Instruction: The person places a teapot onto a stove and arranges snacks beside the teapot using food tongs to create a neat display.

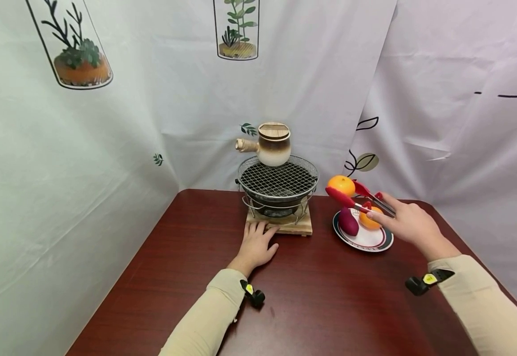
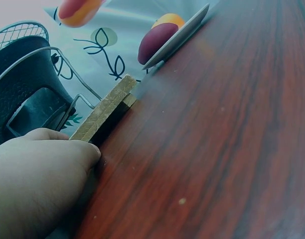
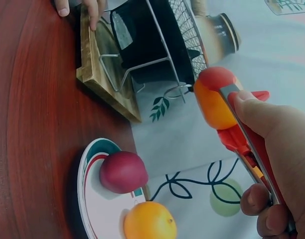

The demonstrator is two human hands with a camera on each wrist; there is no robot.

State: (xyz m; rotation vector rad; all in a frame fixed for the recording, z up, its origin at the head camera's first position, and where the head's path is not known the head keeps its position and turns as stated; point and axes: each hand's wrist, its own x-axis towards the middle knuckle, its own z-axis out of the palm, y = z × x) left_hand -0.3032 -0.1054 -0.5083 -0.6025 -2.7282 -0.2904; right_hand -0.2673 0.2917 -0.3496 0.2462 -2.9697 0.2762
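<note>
Nearest me: cream sleeves [image 1: 198, 316], a black device strapped at each wrist, over the red-brown counter [image 1: 312, 301]. Left grip [image 1: 255, 245]: fingers extended and spread, resting at the front edge of the wooden board [image 1: 295, 229], nothing grasped. Right grip [image 1: 411, 225], raised: curled round the tongs [image 1: 342, 198], whose red tips pinch an orange fruit [image 1: 341, 184]. That fruit is in the air, touching neither plate nor rack; from the head it shows above the plate's far-left side. Plate [image 1: 366, 240], white with a banded rim, on the counter at right, bearing a purple fruit [image 1: 348, 222] and, just beside it, a second orange fruit [image 1: 369, 221]. Past my left fingers, the black stove [image 1: 276, 203] stands on the board, round mesh rack [image 1: 280, 181] on top. At the rack's rear, the brown-and-cream pot [image 1: 274, 151], wooden lid [image 1: 274, 130] on, handle pointing left. Farthest: white cloth [image 1: 312, 74], plant prints.
</note>
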